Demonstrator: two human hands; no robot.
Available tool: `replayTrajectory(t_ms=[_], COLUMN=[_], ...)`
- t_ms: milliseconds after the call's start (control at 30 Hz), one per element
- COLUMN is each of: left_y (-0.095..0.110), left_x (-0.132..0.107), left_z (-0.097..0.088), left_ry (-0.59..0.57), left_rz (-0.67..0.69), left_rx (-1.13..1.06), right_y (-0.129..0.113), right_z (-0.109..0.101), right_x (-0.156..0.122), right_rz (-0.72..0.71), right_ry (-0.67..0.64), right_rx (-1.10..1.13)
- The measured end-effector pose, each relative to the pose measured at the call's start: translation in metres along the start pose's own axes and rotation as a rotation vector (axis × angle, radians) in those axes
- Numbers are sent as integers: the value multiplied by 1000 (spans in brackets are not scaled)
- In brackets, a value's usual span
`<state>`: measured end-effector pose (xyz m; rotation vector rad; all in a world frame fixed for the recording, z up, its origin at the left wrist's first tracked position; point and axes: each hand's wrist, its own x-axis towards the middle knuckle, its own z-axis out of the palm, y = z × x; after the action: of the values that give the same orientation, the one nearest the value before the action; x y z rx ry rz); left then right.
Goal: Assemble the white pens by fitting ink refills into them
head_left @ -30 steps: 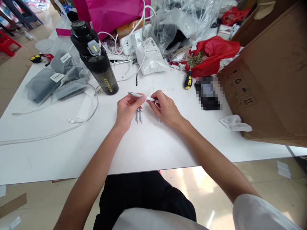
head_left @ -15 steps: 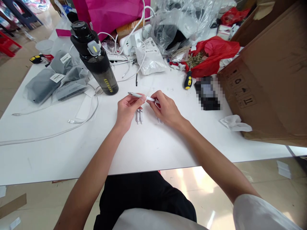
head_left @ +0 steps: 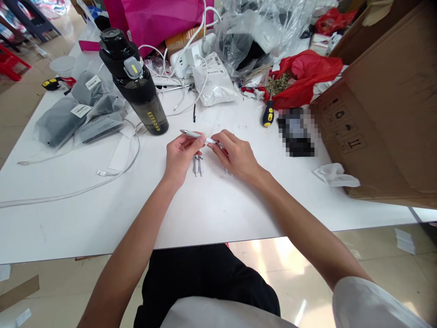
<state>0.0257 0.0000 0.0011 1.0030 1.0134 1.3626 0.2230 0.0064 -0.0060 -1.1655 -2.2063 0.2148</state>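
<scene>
Between both hands is a white pen with a grey front end (head_left: 193, 134), its tip pointing up to the left. My left hand (head_left: 181, 157) is closed, pinching the pen around its middle. At the pen's other end, the fingers of my right hand (head_left: 235, 152) are closed on it and hide that end. Just below my left fingertips, two white pen parts (head_left: 198, 166) lie side by side on the white table (head_left: 205, 209). More small clear or white pieces (head_left: 228, 171) lie partly hidden under my right hand. A thin dark refill-like stick (head_left: 194, 113) lies beyond the hands.
A black water bottle (head_left: 141, 95) stands at the left, near bagged packages (head_left: 64, 120) and a white cable (head_left: 131, 159). At the right are a screwdriver (head_left: 268, 114), a pixelated dark object (head_left: 296, 134) and a large cardboard box (head_left: 382, 114). A red bag (head_left: 310, 75) lies behind.
The pen's grey tip has shifted slightly left and up, tilting a little more. Both hands keep their hold and have barely moved.
</scene>
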Motion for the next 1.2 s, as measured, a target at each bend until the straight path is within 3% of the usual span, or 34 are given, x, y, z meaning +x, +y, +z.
replayTrajectory(t_ms=[633, 833, 1200], left_y=[-3, -2, -1], left_x=[0, -1, -2], left_z=[0, 0, 0], left_ry=[-1, -6, -26], left_rz=[-6, 7, 13], left_rx=[4, 9, 24], right_y=[0, 0, 1], right_z=[-1, 1, 0], right_x=[1, 0, 0], right_rz=[-7, 11, 0], right_ry=[12, 21, 13], right_rx=[-37, 93, 103])
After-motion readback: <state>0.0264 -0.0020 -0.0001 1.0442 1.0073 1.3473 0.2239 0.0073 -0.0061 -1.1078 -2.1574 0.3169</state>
